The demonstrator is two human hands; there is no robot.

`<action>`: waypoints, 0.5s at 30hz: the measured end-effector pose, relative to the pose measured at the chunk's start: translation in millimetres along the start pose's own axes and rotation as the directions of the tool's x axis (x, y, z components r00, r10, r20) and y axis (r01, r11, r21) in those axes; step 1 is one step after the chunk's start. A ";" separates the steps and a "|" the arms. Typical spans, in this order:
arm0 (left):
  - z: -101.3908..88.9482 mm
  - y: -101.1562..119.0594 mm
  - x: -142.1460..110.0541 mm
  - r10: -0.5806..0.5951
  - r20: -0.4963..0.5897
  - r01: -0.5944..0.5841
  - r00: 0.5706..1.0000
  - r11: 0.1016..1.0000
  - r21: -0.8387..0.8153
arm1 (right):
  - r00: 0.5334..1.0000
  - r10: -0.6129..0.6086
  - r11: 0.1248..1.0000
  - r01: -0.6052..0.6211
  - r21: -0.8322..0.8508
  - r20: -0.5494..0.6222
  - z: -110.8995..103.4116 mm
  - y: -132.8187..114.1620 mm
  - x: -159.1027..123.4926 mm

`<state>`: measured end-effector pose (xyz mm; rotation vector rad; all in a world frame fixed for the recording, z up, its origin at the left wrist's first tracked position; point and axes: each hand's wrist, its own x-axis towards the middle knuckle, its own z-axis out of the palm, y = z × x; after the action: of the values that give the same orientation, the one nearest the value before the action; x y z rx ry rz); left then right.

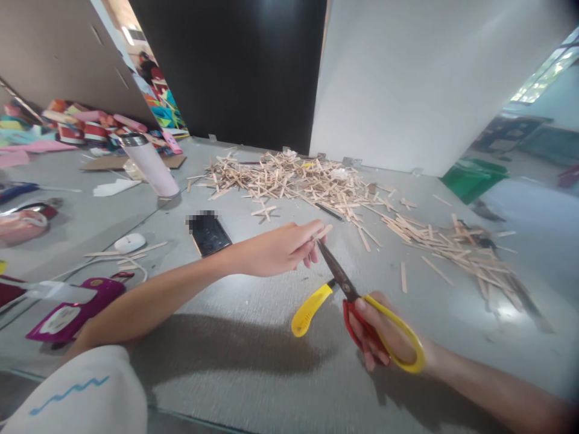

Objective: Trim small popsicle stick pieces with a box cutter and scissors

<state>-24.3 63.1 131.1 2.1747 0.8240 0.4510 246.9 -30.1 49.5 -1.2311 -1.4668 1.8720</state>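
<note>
Pinched in the fingers of my left hand (283,248) is a small light wooden stick (324,231). My right hand (384,328) grips a pair of scissors (346,283) by their red and yellow handles, with the fingers through the loops. The dark blades point up and left, their tips at the stick beside my left fingertips. Whether the blades touch the wood I cannot tell. Under and left of the scissors, a yellow-handled tool (312,308) lies on the table, its dark end partly hidden by the blades.
A big heap of wooden sticks (289,181) lies along the back, more sticks (447,247) at right. Left are a phone (210,234), a pale bottle (151,166), a white mouse (129,242) and a purple pouch (76,307). Black and grey panels rise behind; a green bin (474,179) stands beyond.
</note>
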 end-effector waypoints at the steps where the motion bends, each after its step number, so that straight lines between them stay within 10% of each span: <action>1: -0.5 1.0 -0.5 0.002 0.002 -0.002 1.000 1.000 0.005 | 1.000 -0.004 1.000 0.004 -0.006 -0.014 0.1 0.7 0.3; 15: -0.1 0.9 -3.9 0.028 -0.002 -0.028 1.000 0.997 0.070 | 1.000 -0.001 0.999 0.002 -0.049 0.031 -17.0 11.7 -0.4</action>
<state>-26.8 60.0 131.6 2.2535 0.8233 0.4457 263.5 -25.5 38.2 -1.2279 -1.5377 1.8724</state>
